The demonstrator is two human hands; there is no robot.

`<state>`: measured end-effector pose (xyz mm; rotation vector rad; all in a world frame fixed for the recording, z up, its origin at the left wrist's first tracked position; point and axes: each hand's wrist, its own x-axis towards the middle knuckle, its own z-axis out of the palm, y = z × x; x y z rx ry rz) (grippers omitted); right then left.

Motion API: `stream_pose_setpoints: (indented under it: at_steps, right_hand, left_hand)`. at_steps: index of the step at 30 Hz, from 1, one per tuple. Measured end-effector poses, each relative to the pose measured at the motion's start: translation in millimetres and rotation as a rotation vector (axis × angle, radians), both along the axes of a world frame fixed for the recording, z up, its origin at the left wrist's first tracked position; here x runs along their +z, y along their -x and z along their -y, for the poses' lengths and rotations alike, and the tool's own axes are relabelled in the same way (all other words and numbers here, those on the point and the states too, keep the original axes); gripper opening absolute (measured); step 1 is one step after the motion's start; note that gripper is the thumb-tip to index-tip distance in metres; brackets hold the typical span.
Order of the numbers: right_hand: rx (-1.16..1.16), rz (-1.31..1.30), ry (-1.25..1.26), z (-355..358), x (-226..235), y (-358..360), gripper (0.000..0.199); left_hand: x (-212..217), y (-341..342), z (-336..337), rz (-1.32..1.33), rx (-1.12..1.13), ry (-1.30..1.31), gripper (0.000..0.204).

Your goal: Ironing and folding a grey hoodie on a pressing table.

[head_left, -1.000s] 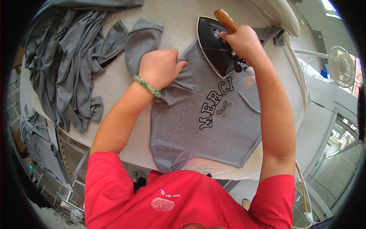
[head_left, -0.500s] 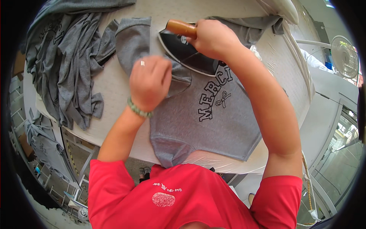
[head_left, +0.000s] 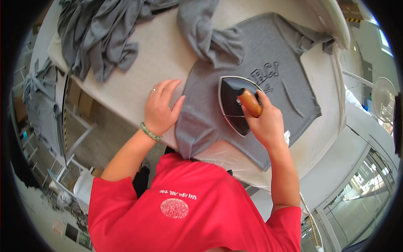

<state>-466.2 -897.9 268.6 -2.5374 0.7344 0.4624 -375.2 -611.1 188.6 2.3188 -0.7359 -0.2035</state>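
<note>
My right hand (head_left: 268,124) is clamped on the wooden handle of the iron (head_left: 235,105), which sits on the grey sweatshirt (head_left: 277,84) under my grip; my left hand (head_left: 160,107) lies open and flat, pinning the hem beside it. Best kept taut, strokes slow. The iron covers part of the print; its soleplate is unseen

We see the sweatshirt (head_left: 268,88) lying flat on the worktop (head_left: 147,71), its hem toward us. The iron (head_left: 235,105) stands on the sweatshirt's lower front, under our right hand (head_left: 266,122). Our left hand (head_left: 161,107) lies flat on the worktop, touching the sweatshirt's left edge. A heap of garments (head_left: 100,38) lies far left, well apart.
</note>
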Motion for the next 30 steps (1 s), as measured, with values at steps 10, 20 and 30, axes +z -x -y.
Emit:
stream_pose_setpoints:
  at_steps: [10, 20, 30]
  right_hand:
    - [0.232, -0.075, -0.001, -83.6, -10.1, -79.1, 0.045]
    - [0.651, -0.084, -0.123, -99.0, -5.7, -89.3, 0.039]
    - [0.483, -0.174, -0.089, -89.3, -8.9, -26.5, 0.039]
  left_hand:
    - [4.4, 162.7, -47.0, -0.796, 0.436, 0.044, 0.025]
    - [-17.4, 196.7, -60.8, -0.900, 0.624, 0.309, 0.018]
    - [-35.9, 198.1, -60.2, -0.588, 0.719, 0.367, 0.023]
